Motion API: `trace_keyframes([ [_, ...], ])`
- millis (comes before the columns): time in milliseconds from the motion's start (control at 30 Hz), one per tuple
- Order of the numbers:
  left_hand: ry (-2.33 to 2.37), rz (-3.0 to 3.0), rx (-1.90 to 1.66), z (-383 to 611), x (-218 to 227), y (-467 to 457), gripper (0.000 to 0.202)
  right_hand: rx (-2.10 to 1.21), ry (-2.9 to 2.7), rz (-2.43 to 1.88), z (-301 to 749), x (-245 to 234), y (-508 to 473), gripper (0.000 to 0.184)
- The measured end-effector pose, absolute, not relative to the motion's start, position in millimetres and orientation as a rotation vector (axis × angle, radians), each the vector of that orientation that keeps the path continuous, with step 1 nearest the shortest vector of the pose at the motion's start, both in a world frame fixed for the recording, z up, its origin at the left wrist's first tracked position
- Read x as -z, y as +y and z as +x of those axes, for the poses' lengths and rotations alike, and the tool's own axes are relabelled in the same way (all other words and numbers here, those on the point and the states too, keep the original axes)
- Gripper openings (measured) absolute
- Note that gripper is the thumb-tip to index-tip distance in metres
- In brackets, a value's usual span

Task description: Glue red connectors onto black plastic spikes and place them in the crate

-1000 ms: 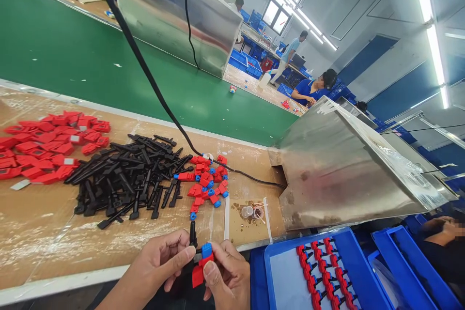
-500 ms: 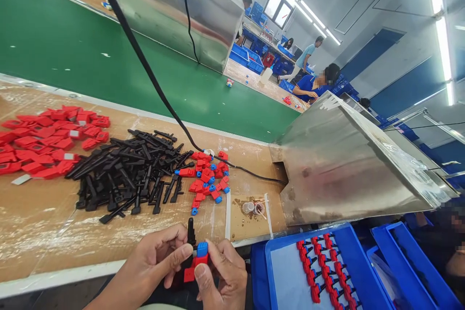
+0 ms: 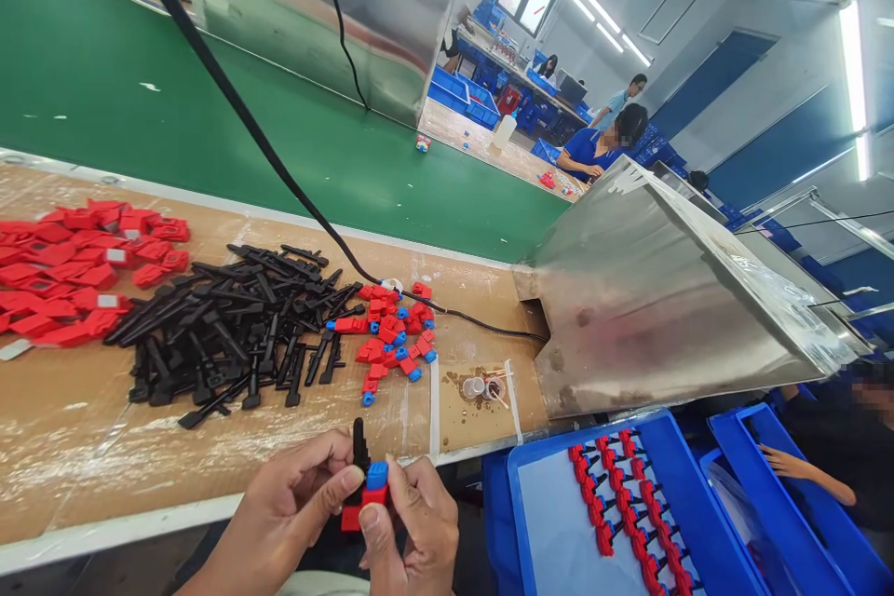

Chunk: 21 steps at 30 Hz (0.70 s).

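Note:
Both of my hands meet at the bottom middle, just below the bench's front edge. My left hand and my right hand pinch one small part between them: a red body with a blue cap and a black stem sticking up. On the bench ahead lie a heap of black stems, a small cluster of red-and-blue pieces and, at the far left, a pile of red flat pieces.
A blue tray at my right holds rows of finished red-and-black parts. A steel chute slopes down over it. A black cable crosses the green conveyor belt. A co-worker's hand reaches into another blue bin.
My hands have kept hold of the part, turning it slightly, so the red body now sits lower left. The view has shifted a little to the right.

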State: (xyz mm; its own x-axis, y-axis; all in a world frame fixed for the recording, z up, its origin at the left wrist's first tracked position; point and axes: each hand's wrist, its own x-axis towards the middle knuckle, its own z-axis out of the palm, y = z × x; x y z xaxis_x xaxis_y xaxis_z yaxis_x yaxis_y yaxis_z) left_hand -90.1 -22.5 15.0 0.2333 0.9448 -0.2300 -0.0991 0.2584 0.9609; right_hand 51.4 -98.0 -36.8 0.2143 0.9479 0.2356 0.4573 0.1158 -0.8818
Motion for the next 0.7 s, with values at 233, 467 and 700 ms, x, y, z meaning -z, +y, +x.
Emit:
trace_keyframes([
  [233, 1.0, 0.891, -0.985, -90, -15, -17, 0.056, -1.024, -1.118, -1.256, 54, 15, -78, 0.062],
  [467, 0.871, 0.876, -1.013, -94, -9, -22, 0.042, -0.87, -1.194, -1.331, 53, 24, -86, 0.059],
  [700, 0.684, 0.987, -0.921, -121, 33, -32, 0.045, 0.029, -1.524, -1.535, 32, -11, -87, 0.025],
])
